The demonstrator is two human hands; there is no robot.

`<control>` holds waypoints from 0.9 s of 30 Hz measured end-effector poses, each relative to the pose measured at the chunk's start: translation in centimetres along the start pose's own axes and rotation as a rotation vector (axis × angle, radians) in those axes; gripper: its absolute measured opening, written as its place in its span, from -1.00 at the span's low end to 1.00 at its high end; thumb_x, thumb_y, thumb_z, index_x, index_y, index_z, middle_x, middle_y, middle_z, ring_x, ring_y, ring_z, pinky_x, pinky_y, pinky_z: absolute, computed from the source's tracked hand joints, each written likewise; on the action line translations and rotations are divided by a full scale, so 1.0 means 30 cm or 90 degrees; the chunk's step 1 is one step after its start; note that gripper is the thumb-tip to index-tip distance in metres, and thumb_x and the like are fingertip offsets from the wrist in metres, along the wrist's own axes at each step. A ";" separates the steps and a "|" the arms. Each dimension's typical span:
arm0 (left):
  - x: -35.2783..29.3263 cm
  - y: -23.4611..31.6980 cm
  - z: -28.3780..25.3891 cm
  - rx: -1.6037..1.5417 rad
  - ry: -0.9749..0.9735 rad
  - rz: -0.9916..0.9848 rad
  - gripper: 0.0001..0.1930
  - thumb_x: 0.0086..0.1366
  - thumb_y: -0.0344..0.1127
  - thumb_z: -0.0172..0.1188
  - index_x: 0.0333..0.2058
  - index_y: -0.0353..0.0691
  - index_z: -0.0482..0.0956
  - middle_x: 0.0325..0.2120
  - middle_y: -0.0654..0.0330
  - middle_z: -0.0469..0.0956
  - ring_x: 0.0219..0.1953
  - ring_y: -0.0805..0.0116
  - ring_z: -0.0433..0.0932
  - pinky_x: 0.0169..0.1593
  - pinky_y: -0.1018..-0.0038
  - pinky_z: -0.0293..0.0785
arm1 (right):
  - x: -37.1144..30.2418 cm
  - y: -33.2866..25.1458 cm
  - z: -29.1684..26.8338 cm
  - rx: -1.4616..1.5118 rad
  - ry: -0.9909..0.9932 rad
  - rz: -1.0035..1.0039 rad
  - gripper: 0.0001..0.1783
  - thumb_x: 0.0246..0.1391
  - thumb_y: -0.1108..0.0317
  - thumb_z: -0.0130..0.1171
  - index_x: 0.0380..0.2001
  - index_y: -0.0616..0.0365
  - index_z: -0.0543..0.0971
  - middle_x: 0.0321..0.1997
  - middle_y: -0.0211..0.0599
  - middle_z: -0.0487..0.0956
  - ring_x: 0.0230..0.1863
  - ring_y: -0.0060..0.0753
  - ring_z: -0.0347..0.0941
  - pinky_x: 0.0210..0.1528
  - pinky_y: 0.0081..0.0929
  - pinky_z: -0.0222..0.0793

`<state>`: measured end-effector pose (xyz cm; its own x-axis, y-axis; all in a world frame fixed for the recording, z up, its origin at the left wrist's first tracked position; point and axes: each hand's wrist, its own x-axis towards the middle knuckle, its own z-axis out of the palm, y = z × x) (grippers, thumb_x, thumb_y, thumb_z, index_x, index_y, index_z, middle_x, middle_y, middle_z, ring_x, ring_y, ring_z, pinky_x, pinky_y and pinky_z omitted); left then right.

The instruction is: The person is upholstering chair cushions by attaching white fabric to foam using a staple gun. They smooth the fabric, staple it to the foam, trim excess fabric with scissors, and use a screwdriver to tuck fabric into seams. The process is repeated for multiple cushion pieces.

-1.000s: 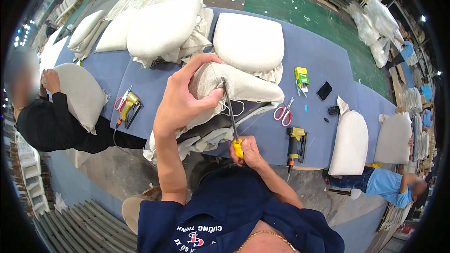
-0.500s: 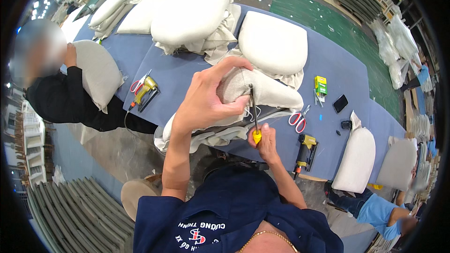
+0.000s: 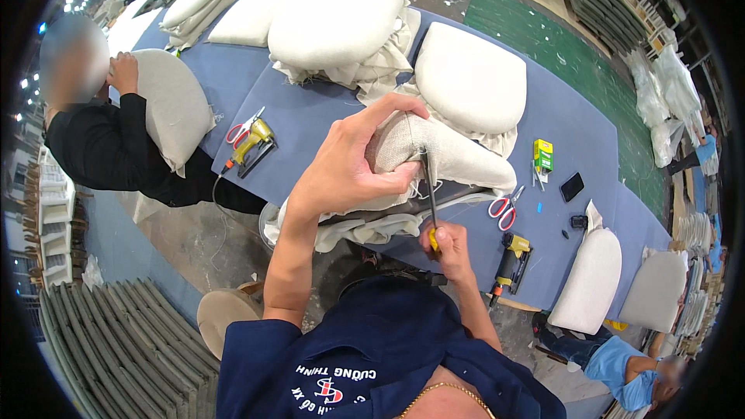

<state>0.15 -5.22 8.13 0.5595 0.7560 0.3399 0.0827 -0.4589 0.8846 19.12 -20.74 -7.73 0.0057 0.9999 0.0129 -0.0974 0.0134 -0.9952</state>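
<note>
Our left hand point(image 3: 353, 163) is bent around one corner of a pale cloth cushion point(image 3: 469, 166), with the thumb on one side and the fingers on the other. Our right hand point(image 3: 448, 252) is closed around the yellow handle of a tool point(image 3: 432, 200) with a long, thin, dark rod. The rod's tip meets the cloth near our left thumb. We hold the cushion tilted in front of us, at the near edge of the blue worktop point(image 3: 574, 120). Loose cloth point(image 3: 365, 230) hangs below it.

Just past it we see a white cushion point(image 3: 470, 77) lying flat, and a pile of cushions point(image 3: 337, 22) to its left. On our right are red-handled scissors point(image 3: 507, 209), a staple gun point(image 3: 512, 264), a small green and yellow box point(image 3: 543, 155) and a black phone point(image 3: 572, 187). On our left, a person in black point(image 3: 109, 147) holds a grey cushion point(image 3: 167, 109).
</note>
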 end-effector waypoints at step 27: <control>0.215 -0.159 -0.165 -0.279 -0.418 0.249 -0.56 0.18 -0.37 0.32 0.05 -0.32 0.55 0.02 0.07 0.60 0.18 0.11 0.52 0.38 0.18 0.25 | -0.004 -0.311 -0.116 -0.467 -0.108 -0.063 -0.75 0.11 0.37 0.30 -0.20 0.30 0.57 -0.36 -0.07 0.57 -0.35 0.01 0.53 -0.25 -0.26 0.42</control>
<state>-0.72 4.16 7.70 0.8535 0.0997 0.5114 -0.4626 -0.3067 0.8318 23.47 -21.02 1.22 -0.1792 0.9820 0.0604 0.5830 0.1555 -0.7975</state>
